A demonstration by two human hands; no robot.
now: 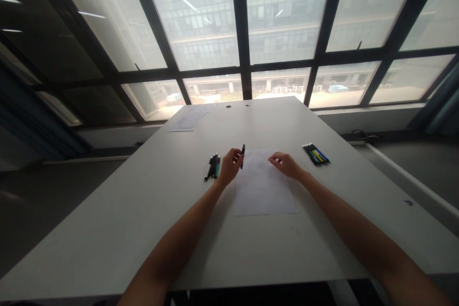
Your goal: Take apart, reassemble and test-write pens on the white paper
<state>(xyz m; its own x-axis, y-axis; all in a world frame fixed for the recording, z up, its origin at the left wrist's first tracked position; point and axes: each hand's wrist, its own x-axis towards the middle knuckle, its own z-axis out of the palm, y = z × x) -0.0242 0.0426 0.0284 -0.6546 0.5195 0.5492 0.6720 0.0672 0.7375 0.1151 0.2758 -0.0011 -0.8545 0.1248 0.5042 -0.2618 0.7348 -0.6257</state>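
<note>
My left hand point(230, 165) is closed around a dark pen point(243, 149), held nearly upright by the left edge of a white sheet of paper point(265, 196). Over the right part of the sheet is my right hand point(286, 164), fingers loosely bent and holding nothing that I can see. Just left of my left hand lies a group of several pens point(213, 167), black, white and green. To the right of my right hand, another group of several pens point(316, 154) lies side by side, with black, yellow and blue bodies.
The white table point(150, 210) reaches toward tall dark-framed windows. More printed sheets point(186, 119) lie at its far left. A small dark mark or object point(409, 203) is near the right edge. Blue curtains point(32, 110) hang at both sides.
</note>
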